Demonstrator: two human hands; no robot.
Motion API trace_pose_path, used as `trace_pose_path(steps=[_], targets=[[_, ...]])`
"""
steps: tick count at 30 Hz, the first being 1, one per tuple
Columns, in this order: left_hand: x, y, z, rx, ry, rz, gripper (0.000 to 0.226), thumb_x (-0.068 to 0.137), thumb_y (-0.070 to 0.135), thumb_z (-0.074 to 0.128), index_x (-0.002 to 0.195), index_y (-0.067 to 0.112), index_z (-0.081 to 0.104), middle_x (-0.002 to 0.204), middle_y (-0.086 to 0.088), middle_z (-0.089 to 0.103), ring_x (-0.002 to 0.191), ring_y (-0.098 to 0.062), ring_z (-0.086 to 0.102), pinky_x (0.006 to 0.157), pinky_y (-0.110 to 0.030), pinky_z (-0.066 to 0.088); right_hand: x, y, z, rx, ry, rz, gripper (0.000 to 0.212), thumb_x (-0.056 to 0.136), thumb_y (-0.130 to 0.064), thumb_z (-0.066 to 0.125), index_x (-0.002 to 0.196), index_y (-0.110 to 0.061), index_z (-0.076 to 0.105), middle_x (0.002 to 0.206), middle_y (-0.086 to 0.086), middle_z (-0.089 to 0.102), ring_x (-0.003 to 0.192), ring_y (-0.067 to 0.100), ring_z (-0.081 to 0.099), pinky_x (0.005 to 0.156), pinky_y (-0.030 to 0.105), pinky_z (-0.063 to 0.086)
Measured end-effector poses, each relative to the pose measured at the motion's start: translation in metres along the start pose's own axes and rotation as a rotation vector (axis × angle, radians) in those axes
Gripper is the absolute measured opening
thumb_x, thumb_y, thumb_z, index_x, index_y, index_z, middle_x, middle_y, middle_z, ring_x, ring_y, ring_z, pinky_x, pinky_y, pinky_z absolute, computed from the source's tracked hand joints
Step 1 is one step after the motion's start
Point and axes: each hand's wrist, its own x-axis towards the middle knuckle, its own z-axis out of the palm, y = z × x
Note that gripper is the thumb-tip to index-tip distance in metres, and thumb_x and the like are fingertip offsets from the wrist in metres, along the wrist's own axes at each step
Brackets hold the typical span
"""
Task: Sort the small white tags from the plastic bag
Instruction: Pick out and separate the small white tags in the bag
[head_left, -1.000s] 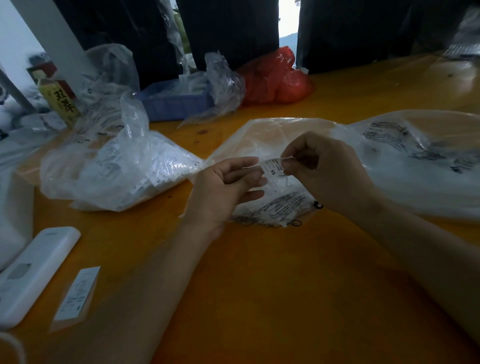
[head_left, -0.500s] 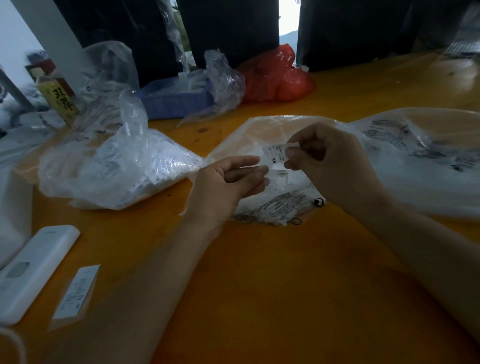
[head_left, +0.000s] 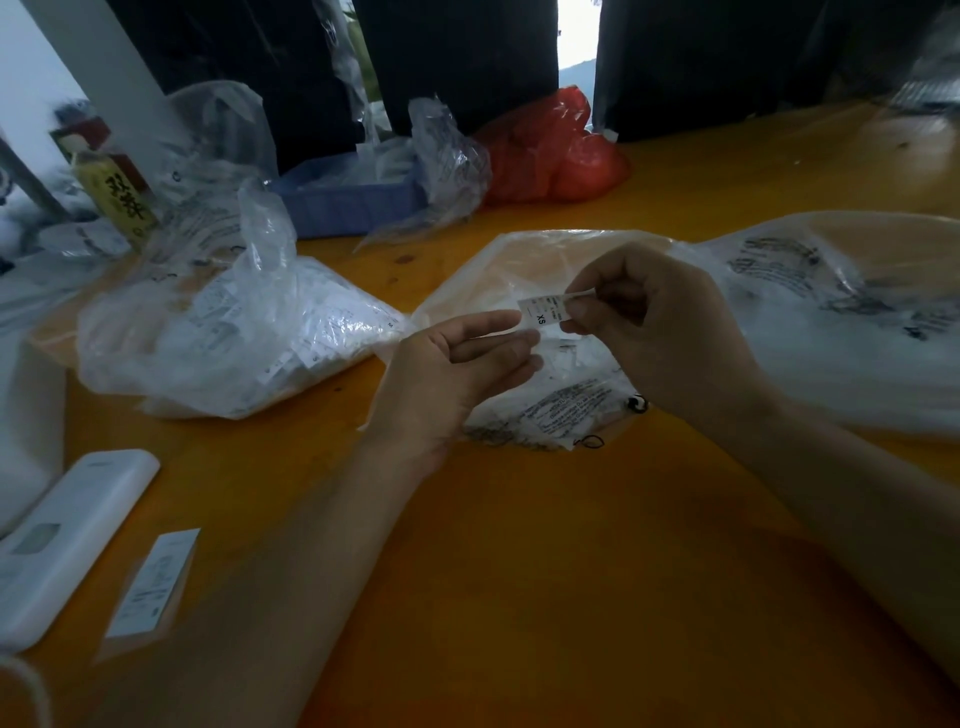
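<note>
Tags are what I am sorting, and one small white tag (head_left: 543, 310) marked XS is up in the air between my two hands, above a flat clear plastic bag (head_left: 550, 400) lying on the orange surface (head_left: 519, 571).

Nearest me on the left lie a white remote-like device (head_left: 62, 540) and, just beside it, a small printed slip in a sleeve (head_left: 153, 584).

Further in, my left hand (head_left: 457, 369) is held palm up, its fingers straight and laid close together, gripping nothing; the fingertips (head_left: 524, 338) sit just under the tag's left end, and I cannot tell whether they touch it. My right hand (head_left: 660, 332) comes in from the right with the wrist low and the knuckles raised, fingers curled, thumb and forefinger pinching the tag's right end.

To do this step well, I judge I should keep the pinch at the very edge so the size print stays readable, read it, then lay the tag flat onto my left fingers, so it cannot flutter off. A thin tag like this probably slips easily, so a light, steady pinch seems best.

Beyond, to the left, a crumpled plastic bag full of white tags (head_left: 234, 332) rests on the surface; a large clear bag (head_left: 831, 312) lies to the right. Farthest off are a blue tray (head_left: 348, 202) and a red bag (head_left: 550, 150).
</note>
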Motion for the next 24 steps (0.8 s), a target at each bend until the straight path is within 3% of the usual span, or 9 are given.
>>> trace_pose_path(steps=[11, 18, 24], targets=[[0.0011, -0.0012, -0.0008, -0.041, -0.006, -0.029, 0.04, 0.071, 0.013, 0.088, 0.109, 0.012, 0.076, 0.111, -0.018, 0.08, 0.101, -0.031, 0.079, 0.082, -0.025, 0.063, -0.0006, 0.0015, 0.0013, -0.033, -0.007, -0.027, 0.012, 0.094, -0.011, 0.071, 0.096, -0.021, 0.065, 0.086, -0.014, 0.074, 0.081, -0.005, 0.072, 0.069, 0.009, 0.053], [0.0005, -0.0005, 0.0003, -0.049, 0.038, -0.042, 0.036, 0.07, 0.012, 0.088, 0.105, 0.012, 0.08, 0.105, -0.02, 0.08, 0.097, -0.03, 0.08, 0.08, -0.024, 0.063, 0.0001, 0.0051, 0.0005, -0.145, -0.036, -0.002, 0.013, 0.094, -0.011, 0.071, 0.096, -0.023, 0.066, 0.086, -0.015, 0.073, 0.08, -0.004, 0.071, 0.073, 0.015, 0.057], [-0.0005, 0.004, 0.0013, 0.026, 0.071, -0.038, 0.029, 0.069, 0.025, 0.088, 0.098, 0.02, 0.084, 0.101, -0.015, 0.082, 0.091, -0.021, 0.08, 0.071, -0.024, 0.063, -0.0007, 0.0049, 0.0008, -0.248, -0.064, -0.033, 0.008, 0.095, -0.017, 0.07, 0.099, -0.023, 0.072, 0.084, -0.015, 0.072, 0.08, -0.001, 0.069, 0.076, 0.017, 0.055]])
